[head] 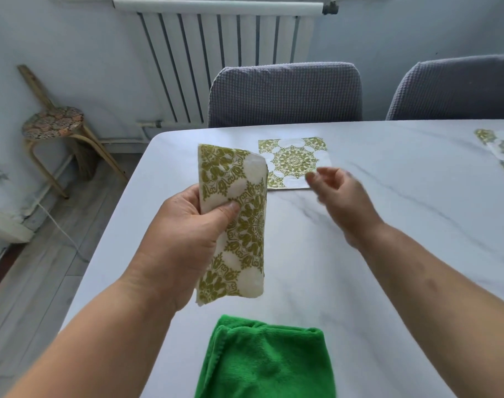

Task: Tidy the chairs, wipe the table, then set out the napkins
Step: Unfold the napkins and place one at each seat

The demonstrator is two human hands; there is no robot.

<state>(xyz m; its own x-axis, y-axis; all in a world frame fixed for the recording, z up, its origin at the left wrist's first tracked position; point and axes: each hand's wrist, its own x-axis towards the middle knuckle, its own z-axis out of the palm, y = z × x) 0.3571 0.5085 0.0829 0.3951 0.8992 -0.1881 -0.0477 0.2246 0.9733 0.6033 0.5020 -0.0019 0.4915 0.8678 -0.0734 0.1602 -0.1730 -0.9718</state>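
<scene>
The green cloth lies folded at the table's near edge; above it my left hand grips a bent stack of green-patterned napkins; my right hand hovers loose, holding nothing, just over one napkin lying flat before the grey chair.

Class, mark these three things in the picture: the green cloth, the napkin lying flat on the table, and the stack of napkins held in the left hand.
green cloth [268, 360]: head view, middle of the folded cloth.
flat napkin [293, 160]: head view, its central medallion.
napkin stack [245, 225]: head view, patterned front face.
</scene>
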